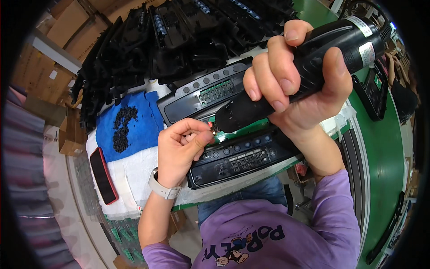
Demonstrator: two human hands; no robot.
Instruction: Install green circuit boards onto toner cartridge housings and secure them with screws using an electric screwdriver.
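My right hand (pixel 295 85) is wrapped round a black electric screwdriver (pixel 313 56), its cord leaving at the far right. The dark nose of the tool points left and down over a green circuit board (pixel 244 130). Beside that nose, the thumb and forefinger of my left hand (pixel 186 143) are pinched together; a small red bit shows at the fingertips, but what they hold is too small to name. Nearest to me under the board lies a black plastic panel (pixel 237 157) with a row of round buttons. A similar black panel (pixel 201 92) lies just beyond.
Many small black screws (pixel 123 130) lie on a blue cloth (pixel 150 112) at the left, near a red-edged phone (pixel 103 175). Black plastic housings (pixel 174 40) are piled at the back. Cardboard boxes (pixel 71 36) stand far left, and another black part (pixel 374 92) rests on the green bench (pixel 380 148) at right.
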